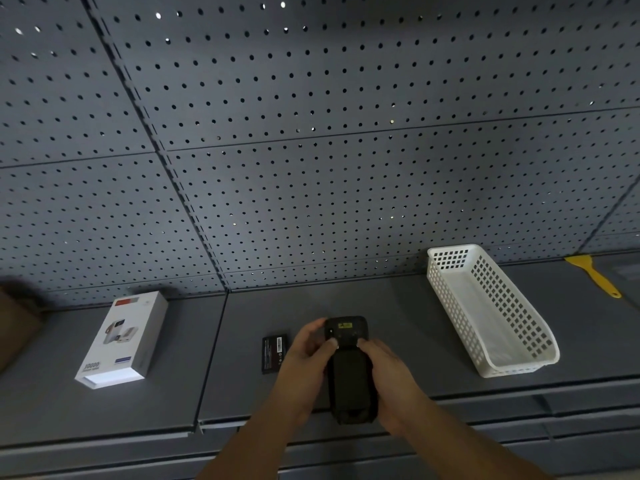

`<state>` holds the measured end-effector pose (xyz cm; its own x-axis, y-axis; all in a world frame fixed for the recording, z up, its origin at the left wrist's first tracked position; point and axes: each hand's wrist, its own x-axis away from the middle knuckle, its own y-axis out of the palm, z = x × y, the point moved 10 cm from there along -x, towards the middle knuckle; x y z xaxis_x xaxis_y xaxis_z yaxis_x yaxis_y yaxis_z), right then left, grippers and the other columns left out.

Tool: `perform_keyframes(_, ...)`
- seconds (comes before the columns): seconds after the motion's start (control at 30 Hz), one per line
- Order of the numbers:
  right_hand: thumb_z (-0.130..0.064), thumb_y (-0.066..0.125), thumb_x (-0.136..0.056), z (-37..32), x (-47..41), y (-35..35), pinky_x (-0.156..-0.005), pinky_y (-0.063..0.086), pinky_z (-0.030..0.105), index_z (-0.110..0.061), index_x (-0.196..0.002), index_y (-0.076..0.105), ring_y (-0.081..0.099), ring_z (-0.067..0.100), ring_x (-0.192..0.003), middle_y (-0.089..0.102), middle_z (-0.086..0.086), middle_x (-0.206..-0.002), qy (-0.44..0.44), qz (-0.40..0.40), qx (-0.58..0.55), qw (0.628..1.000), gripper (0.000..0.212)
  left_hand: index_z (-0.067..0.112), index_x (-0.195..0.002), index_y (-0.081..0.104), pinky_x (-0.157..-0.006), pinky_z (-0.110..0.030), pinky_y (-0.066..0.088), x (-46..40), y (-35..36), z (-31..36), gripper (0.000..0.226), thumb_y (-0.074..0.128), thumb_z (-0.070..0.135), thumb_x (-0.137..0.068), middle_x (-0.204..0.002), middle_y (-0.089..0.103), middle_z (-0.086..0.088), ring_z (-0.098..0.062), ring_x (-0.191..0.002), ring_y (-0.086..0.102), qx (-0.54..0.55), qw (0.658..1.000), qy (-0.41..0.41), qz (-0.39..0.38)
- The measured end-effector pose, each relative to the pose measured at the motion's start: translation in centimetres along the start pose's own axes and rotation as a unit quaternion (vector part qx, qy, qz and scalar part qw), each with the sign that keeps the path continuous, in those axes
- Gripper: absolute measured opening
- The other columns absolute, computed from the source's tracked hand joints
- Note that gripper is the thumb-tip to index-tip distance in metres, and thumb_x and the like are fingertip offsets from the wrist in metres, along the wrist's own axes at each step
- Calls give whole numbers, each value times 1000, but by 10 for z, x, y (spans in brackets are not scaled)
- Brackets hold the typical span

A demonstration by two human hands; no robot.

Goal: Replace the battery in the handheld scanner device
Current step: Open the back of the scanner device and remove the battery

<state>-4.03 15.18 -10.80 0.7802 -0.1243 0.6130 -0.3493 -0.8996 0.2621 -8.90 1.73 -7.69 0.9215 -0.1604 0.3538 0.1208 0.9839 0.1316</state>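
Observation:
The black handheld scanner (348, 370) is held back side up over the front of the grey shelf (398, 327), its yellow-labelled head pointing away from me. My left hand (306, 362) grips its left side, thumb pressed on the back near the head. My right hand (391, 379) grips its right side, thumb tip at the top edge of the back cover. A flat black battery (274, 353) with white print lies on the shelf just left of my left hand.
A white product box (121, 341) lies at the left of the shelf. A white perforated plastic basket (491, 313) stands at the right, a yellow scraper (594, 273) beyond it. A grey pegboard wall (311, 150) rises behind. A brown object (14, 323) sits at the far left edge.

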Motion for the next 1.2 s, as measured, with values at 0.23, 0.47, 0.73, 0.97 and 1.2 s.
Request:
perform_keyframes(0.23,-56,34,-106,10,-7,10,-109,51,54,-21,-129,75,69,35,-125,75,16,-132,65,-86,-71,992,59,46,-114,63,-85,-20,53,-1,-2,12,29,59,20,-103,-119,73,11,-1,-106,69,-115,992,37,16)
perform_keyframes(0.47,-53,29,-108,16,-7,13,-100,52,50,-15,-130,75,77,37,-107,73,22,-132,88,-148,-112,979,63,47,-128,57,-97,-48,60,1,-4,32,36,65,31,-97,-130,51,11,-8,-112,61,-243,965,91,40)
perform_keyframes(0.73,-60,28,-105,20,-12,13,-97,54,55,-17,-137,70,73,40,-115,69,25,-137,96,-170,-142,970,67,29,-117,61,-106,-18,31,20,32,44,23,60,35,-96,-129,38,9,-11,-119,40,-487,844,226,2)
perform_keyframes(0.97,-59,33,-105,31,-20,17,-93,56,48,-15,-130,75,71,37,-116,72,22,-134,106,-162,-149,970,65,24,-111,53,-99,-26,44,11,34,37,36,65,50,-88,-121,39,7,-13,-114,40,-506,848,160,5)
perform_keyframes(1.2,-57,32,-106,33,-26,11,-88,57,49,-12,-128,76,75,37,-106,75,22,-127,105,-130,-163,972,66,28,-102,41,-77,-29,52,11,35,36,44,70,54,-81,-107,44,4,-18,-98,55,-496,859,123,18)
